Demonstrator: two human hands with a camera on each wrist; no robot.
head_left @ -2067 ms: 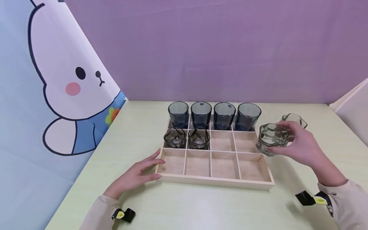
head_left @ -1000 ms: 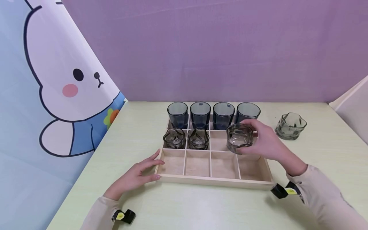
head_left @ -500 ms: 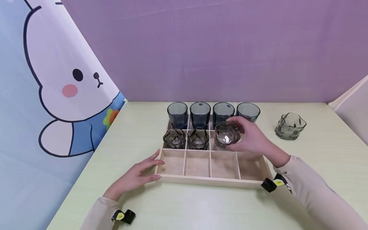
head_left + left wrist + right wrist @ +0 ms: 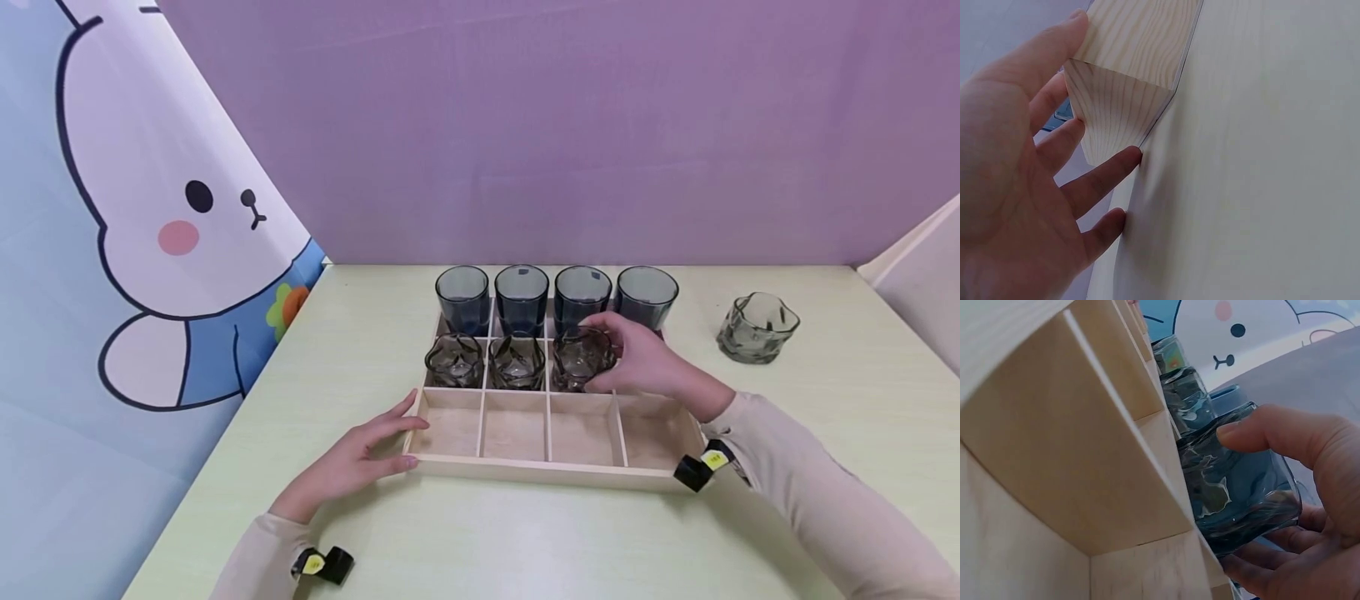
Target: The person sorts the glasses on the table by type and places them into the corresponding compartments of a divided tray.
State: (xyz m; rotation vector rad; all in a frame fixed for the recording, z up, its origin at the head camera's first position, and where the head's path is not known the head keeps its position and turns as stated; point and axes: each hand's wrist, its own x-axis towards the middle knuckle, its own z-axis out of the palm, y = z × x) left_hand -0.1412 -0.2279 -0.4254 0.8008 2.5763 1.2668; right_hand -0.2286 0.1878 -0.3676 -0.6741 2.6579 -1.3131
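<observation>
My right hand (image 4: 651,357) holds a low wavy-rimmed glass tumbler (image 4: 577,362) between thumb and fingers. That tumbler stands in the third compartment of the middle row of a wooden divided tray (image 4: 555,473). In the right wrist view, the thumb lies at the rim of the tumbler (image 4: 1235,481) with the fingers around the far side. To its left, two matching tumblers (image 4: 454,362) fill the same row. My left hand (image 4: 352,458) rests its spread fingers against the tray's front left corner; the left wrist view shows the fingertips along the tray wall (image 4: 1119,112).
Several taller blue-grey glasses (image 4: 462,300) occupy the tray's back row. One more wavy tumbler (image 4: 757,329) stands on the table (image 4: 832,375) at the right. Bare compartments (image 4: 513,425) make up the front row. A purple backdrop (image 4: 562,133) rises behind the table.
My right hand has carried the wavy tumbler leftward from the table's right side over the tray and lowered it into the middle row's third compartment. The left hand stays at the corner.
</observation>
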